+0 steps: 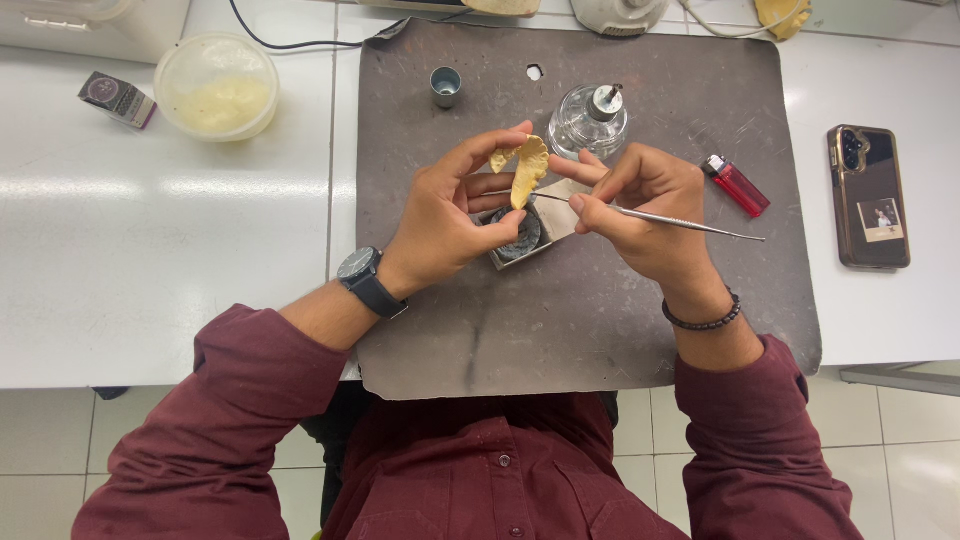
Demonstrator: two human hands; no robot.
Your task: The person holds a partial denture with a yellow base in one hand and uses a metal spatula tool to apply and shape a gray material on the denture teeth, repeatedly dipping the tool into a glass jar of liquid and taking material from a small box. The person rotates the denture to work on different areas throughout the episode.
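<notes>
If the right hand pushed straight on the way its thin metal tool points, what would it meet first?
The right hand holds the thin metal tool with its tip aimed toward the left. First in that line is the yellow cast pinched in the left hand, with the fingers just behind it. Depth is hard to judge from above.

A white table (150,250) carries a grey mat (600,320), a phone (868,197), a lidded tub (217,86) and a small box (117,99). On the mat lie a red lighter (735,185), a glass burner (589,120) and a metal cap (445,86).

A pale yellow cast (527,170) sits over a dark grey mat (600,320) on a white table (150,250). The lighter (736,186) at right is red, the sleeves (250,400) maroon, the watch (365,278) black.
</notes>
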